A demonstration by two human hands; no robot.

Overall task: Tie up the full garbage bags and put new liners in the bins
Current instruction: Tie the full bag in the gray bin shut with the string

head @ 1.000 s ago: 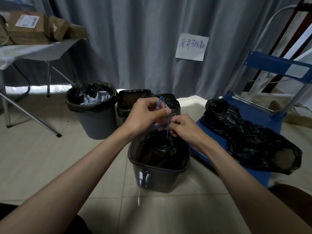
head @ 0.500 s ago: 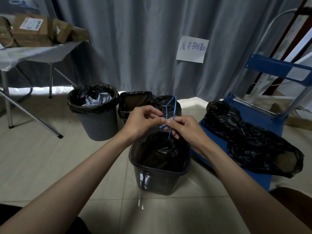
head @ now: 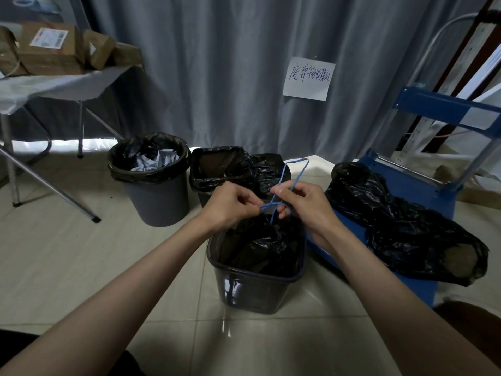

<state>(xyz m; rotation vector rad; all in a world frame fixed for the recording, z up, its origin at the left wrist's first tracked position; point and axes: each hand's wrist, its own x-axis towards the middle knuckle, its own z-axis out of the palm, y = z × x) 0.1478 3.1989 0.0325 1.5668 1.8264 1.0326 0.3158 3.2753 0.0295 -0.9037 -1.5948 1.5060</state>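
left hand (head: 230, 203) now pinches one end of the blue string (head: 294, 176) lower down, its loop grown taller; right hand (head: 303, 203) grips the crossing. knot half-formed over the black bag (head: 260, 245) inside the near bin (head: 252, 291).

Nearest bin (head: 254, 291) between round bin (head: 157, 196) left and cart (head: 401, 232) right.

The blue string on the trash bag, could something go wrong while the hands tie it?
Maybe. The blue string is thin and only pinched by the left hand and right hand, so it could slip loose. Pulling hard might tear the black bag or tip its bin.
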